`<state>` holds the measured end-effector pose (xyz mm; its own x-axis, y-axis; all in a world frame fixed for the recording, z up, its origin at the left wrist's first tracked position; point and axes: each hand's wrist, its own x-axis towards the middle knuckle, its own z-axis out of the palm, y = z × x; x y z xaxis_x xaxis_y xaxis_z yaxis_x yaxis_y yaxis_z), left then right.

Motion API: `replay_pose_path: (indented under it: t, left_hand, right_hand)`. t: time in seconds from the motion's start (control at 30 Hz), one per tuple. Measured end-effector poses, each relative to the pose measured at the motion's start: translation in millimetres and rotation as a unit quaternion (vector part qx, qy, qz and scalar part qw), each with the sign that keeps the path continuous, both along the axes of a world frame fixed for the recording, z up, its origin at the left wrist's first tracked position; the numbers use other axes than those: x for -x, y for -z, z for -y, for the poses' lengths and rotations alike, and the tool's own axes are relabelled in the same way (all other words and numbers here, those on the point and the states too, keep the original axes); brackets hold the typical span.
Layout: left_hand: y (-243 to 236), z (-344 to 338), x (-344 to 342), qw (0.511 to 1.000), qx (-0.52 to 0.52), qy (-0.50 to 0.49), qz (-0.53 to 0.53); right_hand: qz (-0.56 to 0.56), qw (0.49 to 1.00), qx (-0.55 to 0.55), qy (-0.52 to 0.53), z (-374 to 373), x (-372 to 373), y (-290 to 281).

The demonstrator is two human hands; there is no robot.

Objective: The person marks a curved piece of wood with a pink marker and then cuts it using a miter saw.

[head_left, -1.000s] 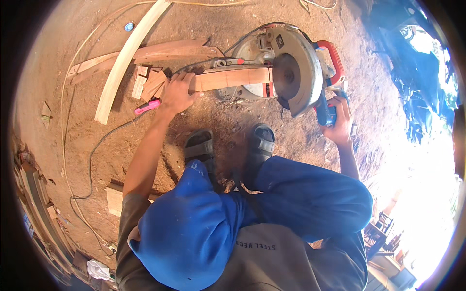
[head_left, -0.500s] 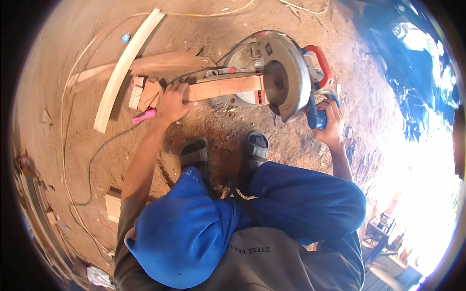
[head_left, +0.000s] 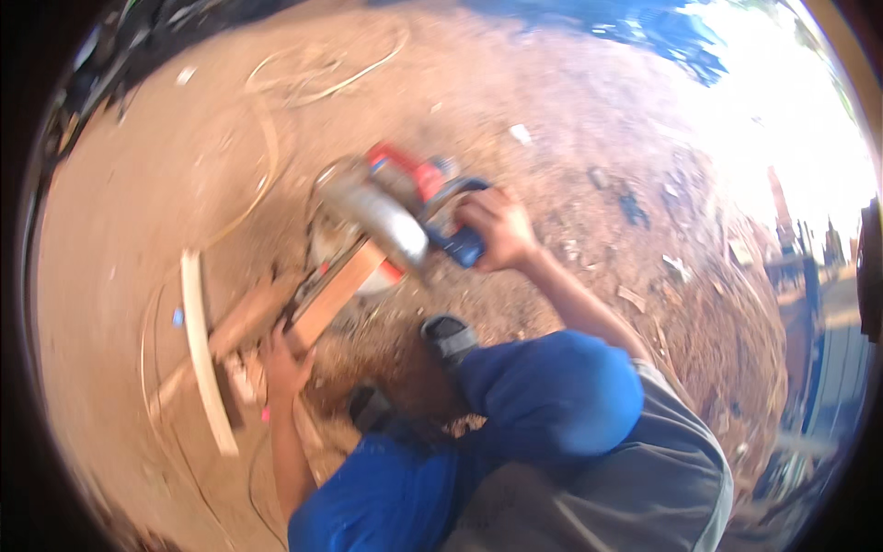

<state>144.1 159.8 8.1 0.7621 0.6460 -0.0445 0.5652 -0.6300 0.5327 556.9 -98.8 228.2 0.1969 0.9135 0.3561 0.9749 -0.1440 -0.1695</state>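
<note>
My left hand [head_left: 287, 363] is closed round the near left end of a reddish wooden board [head_left: 336, 299]. The board lies on the base of a mitre saw, its far end close beside the blade guard [head_left: 379, 210]. With fingers wrapped round it, my right hand [head_left: 497, 230] grips the saw's dark blue handle [head_left: 457, 247]. The saw's red motor housing [head_left: 405, 168] is beyond the handle. Motion blur smears the saw, so I cannot tell whether the blade touches the board.
A long pale wooden strip [head_left: 204, 354] lies across a reddish plank [head_left: 248, 317] on the left. Small wood blocks [head_left: 241, 377] sit next to my left hand. A yellowish cord [head_left: 271, 152] winds over the dirt ground. Scraps lie to the right.
The whole view has swung round, so the saw and board now appear tilted and further left. Both hands keep their holds on the board and the saw handle.
</note>
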Motion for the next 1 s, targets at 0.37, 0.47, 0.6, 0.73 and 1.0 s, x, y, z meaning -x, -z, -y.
replay_pose_path:
  t: [0.37, 0.47, 0.6, 0.73, 1.0]
  left_hand:
    - [-242, 29, -140, 0.943, -0.111, 0.315, 0.000]
    - [-269, 41, -187, 0.902, -0.140, 0.409, -0.001]
    - [-281, 67, -233, 0.871, -0.183, 0.455, 0.013]
    - [-257, 86, -262, 0.872, -0.159, 0.462, -0.021]
    - [-226, 96, -255, 0.890, -0.160, 0.415, 0.100]
  right_hand:
    - [-0.034, 0.999, -0.014, 0.037, 11, 9, 8]
    - [-0.040, 0.998, -0.031, 0.039, 13, 9, 6]
    - [-0.090, 0.990, -0.070, 0.085, 10, 24, 12]
    - [-0.114, 0.979, -0.119, 0.122, 18, 30, 26]
    - [-0.128, 0.974, -0.172, 0.079, 33, 18, 34]
